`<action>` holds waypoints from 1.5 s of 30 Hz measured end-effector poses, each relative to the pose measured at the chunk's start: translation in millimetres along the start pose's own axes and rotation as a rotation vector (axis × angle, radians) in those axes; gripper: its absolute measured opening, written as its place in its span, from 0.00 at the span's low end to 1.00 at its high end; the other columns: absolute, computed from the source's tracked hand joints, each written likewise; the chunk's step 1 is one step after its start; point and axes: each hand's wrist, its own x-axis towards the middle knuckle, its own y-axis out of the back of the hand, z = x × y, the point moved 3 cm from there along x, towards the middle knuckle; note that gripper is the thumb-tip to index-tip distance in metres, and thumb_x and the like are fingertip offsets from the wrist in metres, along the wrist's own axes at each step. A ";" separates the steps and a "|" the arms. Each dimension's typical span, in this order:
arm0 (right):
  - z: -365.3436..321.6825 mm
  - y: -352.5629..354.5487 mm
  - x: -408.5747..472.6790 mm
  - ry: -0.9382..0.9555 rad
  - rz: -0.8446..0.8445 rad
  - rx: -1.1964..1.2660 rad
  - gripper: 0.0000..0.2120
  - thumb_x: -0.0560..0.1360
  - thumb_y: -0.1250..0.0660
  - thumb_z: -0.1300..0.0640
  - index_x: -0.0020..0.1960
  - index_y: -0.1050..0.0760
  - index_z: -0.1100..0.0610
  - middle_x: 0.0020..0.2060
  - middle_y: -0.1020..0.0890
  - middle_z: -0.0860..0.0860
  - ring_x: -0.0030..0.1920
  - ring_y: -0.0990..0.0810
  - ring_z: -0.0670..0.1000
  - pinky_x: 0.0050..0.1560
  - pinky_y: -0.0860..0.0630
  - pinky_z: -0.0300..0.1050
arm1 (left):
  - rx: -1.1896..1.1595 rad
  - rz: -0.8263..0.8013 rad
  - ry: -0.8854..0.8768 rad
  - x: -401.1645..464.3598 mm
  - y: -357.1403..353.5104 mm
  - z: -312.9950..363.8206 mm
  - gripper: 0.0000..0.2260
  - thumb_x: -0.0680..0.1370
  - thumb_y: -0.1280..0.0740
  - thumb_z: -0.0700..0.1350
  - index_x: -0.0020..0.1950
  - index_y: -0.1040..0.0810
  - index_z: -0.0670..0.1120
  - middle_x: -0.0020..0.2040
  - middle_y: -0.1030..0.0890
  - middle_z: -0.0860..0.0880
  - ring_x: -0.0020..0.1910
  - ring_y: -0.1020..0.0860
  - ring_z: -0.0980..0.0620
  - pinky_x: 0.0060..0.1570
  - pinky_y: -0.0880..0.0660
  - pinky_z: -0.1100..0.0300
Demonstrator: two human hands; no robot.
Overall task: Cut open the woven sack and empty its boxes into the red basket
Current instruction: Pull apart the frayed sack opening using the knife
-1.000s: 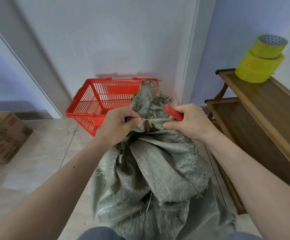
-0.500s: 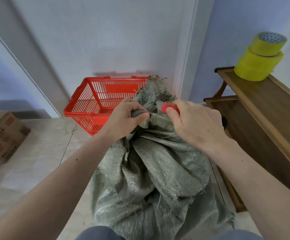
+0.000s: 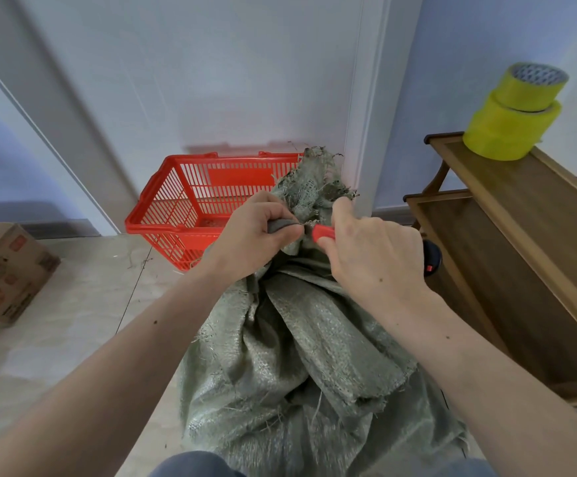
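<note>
A grey-green woven sack (image 3: 300, 366) stands on the floor in front of me, its frayed, bunched neck rising between my hands. My left hand (image 3: 252, 235) grips a fold of the sack's neck. My right hand (image 3: 373, 256) holds a red-handled cutter (image 3: 323, 232) against the neck, just right of my left fingers; the blade is hidden. The red basket (image 3: 183, 208) sits on the floor behind the sack, against the wall, and looks empty. No boxes show.
A wooden shelf unit (image 3: 521, 256) stands at the right, with two stacked yellow tape rolls (image 3: 514, 118) on top. A cardboard box (image 3: 5, 273) lies on the floor at the far left. A white wall and door frame are close behind the basket.
My right hand has turned over and shifted the cutter leftward against the sack's neck. The left hand has kept its grip on the fold and risen slightly.
</note>
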 end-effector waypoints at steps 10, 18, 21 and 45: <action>9.0 1.5 -4.1 -0.020 0.123 0.163 0.15 0.79 0.37 0.42 0.53 0.30 0.54 0.31 0.21 0.48 0.28 0.21 0.53 0.27 0.30 0.42 | -0.163 -0.076 -0.180 -5.2 1.3 5.8 0.06 0.78 0.29 0.37 0.40 0.21 0.40 0.54 0.18 0.57 0.60 0.22 0.65 0.59 0.28 0.67; 14.9 1.9 -5.9 -0.046 0.253 0.289 0.14 0.75 0.29 0.45 0.48 0.27 0.54 0.29 0.22 0.45 0.26 0.23 0.50 0.24 0.35 0.39 | -0.194 -0.105 -0.135 -7.3 -4.2 4.9 0.07 0.81 0.33 0.45 0.45 0.29 0.46 0.31 0.29 0.62 0.31 0.32 0.61 0.38 0.32 0.59; 15.2 0.3 -7.4 -0.088 0.237 0.349 0.14 0.77 0.32 0.42 0.49 0.26 0.53 0.31 0.20 0.45 0.29 0.20 0.51 0.27 0.31 0.42 | -0.178 -0.067 -0.096 -7.7 -6.1 5.0 0.10 0.81 0.33 0.42 0.43 0.31 0.48 0.29 0.28 0.63 0.30 0.33 0.60 0.37 0.34 0.61; 25.2 -40.0 9.7 -0.205 -0.353 0.652 0.21 0.66 0.24 0.38 0.43 0.25 0.53 0.33 0.25 0.44 0.35 0.25 0.47 0.34 0.34 0.44 | -0.246 -0.090 0.101 -22.2 -14.7 -24.7 0.09 0.82 0.35 0.40 0.44 0.31 0.42 0.30 0.36 0.57 0.28 0.36 0.61 0.32 0.36 0.68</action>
